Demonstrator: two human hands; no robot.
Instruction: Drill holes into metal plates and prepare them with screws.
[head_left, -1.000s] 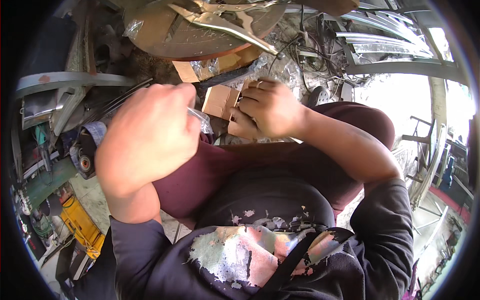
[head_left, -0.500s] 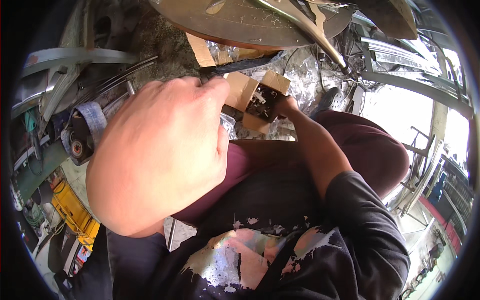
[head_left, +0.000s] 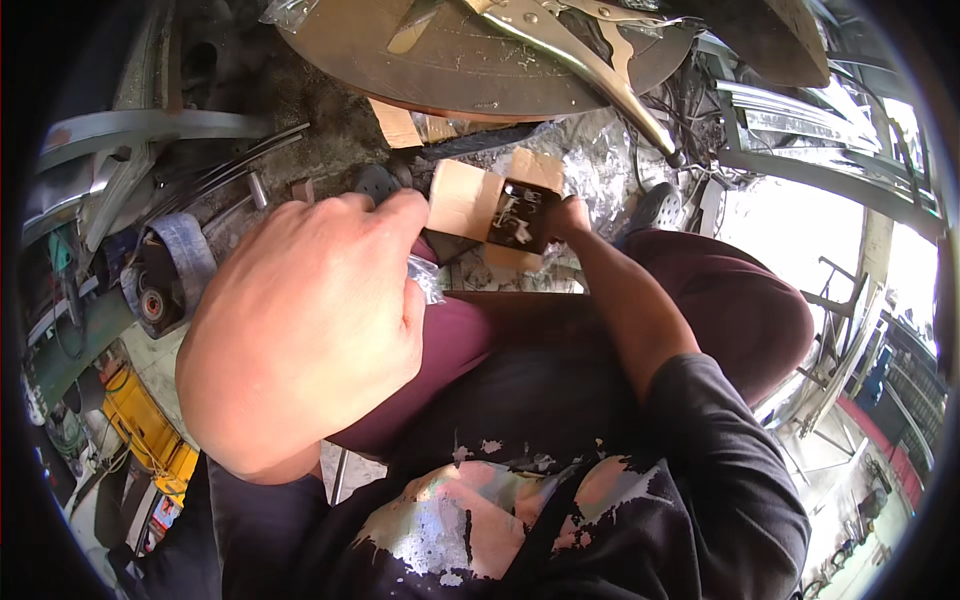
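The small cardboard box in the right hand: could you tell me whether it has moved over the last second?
Cannot tell for certain: the head camera itself shifted. Against the round brown tabletop, the cardboard box in the right hand lies at much the same spot below its rim.

Box [head_left: 465,198] by left hand [head_left: 310,330]: matt brown cardboard. Block [head_left: 520,215] at right hand [head_left: 572,215]: glossy black, plastic by the look. Bag [head_left: 425,280] under left fingers: clear crinkled plastic. Disc [head_left: 480,60] above hands: dull brown metal. Trousers [head_left: 740,310] below hands: matt maroon cloth.
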